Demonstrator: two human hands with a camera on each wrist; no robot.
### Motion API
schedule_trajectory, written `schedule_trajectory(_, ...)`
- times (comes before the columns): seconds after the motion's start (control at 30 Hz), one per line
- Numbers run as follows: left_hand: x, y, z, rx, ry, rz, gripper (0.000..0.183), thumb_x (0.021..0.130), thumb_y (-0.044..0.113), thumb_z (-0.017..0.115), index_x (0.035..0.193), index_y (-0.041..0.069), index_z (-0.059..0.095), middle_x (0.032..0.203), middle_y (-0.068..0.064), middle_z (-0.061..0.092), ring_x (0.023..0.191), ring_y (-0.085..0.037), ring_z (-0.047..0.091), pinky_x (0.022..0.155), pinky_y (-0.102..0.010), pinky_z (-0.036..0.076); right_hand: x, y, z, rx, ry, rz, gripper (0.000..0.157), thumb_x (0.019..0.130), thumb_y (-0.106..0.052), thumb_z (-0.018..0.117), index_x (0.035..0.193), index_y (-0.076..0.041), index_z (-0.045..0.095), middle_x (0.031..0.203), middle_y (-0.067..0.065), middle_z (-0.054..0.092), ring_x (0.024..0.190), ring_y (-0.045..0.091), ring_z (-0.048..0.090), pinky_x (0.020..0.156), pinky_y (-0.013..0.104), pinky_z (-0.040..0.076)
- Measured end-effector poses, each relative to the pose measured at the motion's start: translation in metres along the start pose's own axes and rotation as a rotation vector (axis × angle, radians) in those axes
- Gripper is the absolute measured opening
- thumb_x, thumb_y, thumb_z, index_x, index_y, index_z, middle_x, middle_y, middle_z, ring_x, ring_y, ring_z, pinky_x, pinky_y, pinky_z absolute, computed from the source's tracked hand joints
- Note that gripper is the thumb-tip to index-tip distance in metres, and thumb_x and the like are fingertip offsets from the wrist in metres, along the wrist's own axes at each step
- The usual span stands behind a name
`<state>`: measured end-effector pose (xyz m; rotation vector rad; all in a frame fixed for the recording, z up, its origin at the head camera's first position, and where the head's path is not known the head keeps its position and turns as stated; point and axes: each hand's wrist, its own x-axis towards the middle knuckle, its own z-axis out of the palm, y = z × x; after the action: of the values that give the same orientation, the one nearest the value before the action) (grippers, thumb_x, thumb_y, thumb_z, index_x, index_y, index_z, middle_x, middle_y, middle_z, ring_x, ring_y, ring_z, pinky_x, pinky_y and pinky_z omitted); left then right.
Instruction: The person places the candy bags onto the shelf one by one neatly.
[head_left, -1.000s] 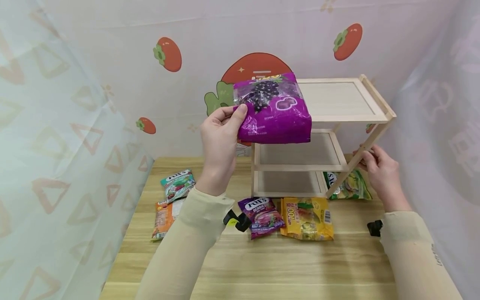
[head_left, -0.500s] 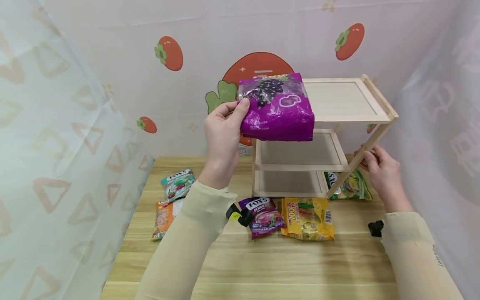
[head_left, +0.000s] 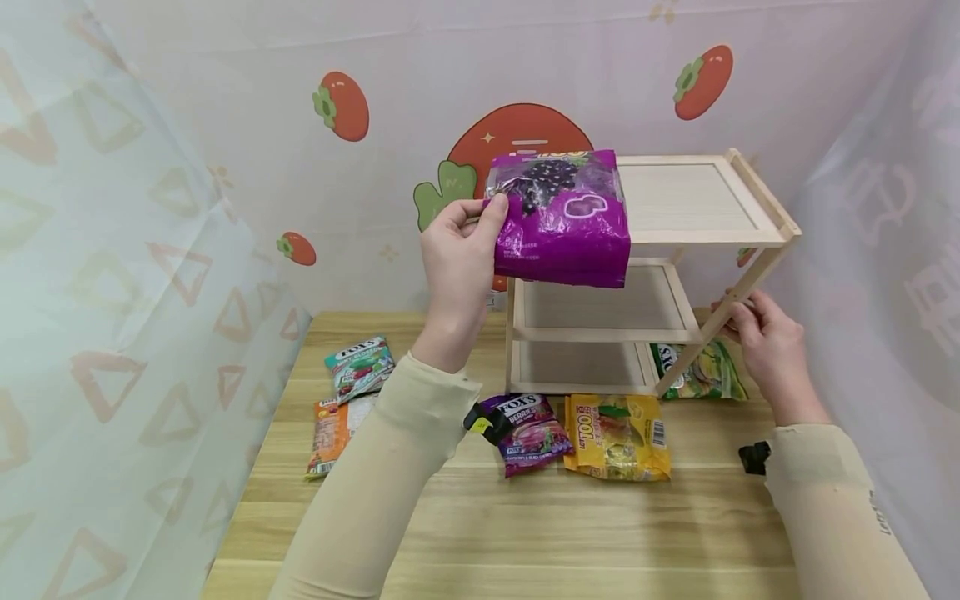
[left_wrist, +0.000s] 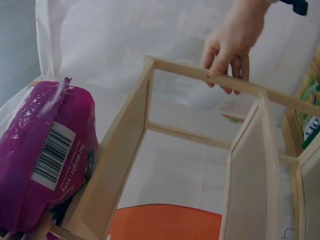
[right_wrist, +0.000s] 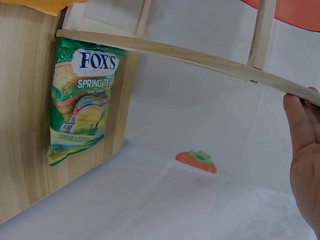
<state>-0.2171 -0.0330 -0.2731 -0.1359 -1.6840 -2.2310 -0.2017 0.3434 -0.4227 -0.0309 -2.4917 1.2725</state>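
Pinching the grape bag (head_left: 562, 229), the left hand (head_left: 461, 258) hovers; right hand (head_left: 771, 346) grips the rack (head_left: 686, 202); 5 bags (head_left: 618, 437) lie unshelved.

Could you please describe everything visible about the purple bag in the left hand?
The purple bag looks glossy, plastic and plump, with a dark fruit print, barcode and seam. The left hand pinches its left side, holding it raised near the top of the wooden rack; whether bag and rack touch is unclear.

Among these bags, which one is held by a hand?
The purple bag picturing dark fruit, which the left hand grips; the others, including the purple FOX'S bag, lie unheld.
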Motion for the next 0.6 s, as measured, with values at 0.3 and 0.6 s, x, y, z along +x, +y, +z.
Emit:
schedule_trajectory(0.3,-0.0021,0.0020,-0.0011,0.134,-0.017,0.044,0.026,0.098,0.026,0.072,0.105,0.001,0.066,0.080,-0.017,0.075,0.070,-0.023,0.075,0.060,-0.034,0.062,0.0005,0.0002,-0.0009,-0.008,-0.011,0.019,0.042,0.109,-0.033,0.045,0.140,-0.005,0.054,0.118,0.000,0.070,0.093,-0.022,0.058,0.081,0.010,0.053)
schedule_trajectory(0.6,-0.0030,0.0026,-0.0028,0.056,-0.008,0.006,0.025,0.099,0.026,0.071,0.110,0.006,0.062,0.087,-0.018,0.075,0.075,-0.024,0.075,0.065,-0.034,0.063,-0.0004,-0.0025,-0.0022,0.008,-0.022,0.028,0.043,0.109,-0.033,0.045,0.140,-0.005,0.054,0.113,-0.010,0.069,0.093,-0.020,0.059,0.080,0.009,0.053)
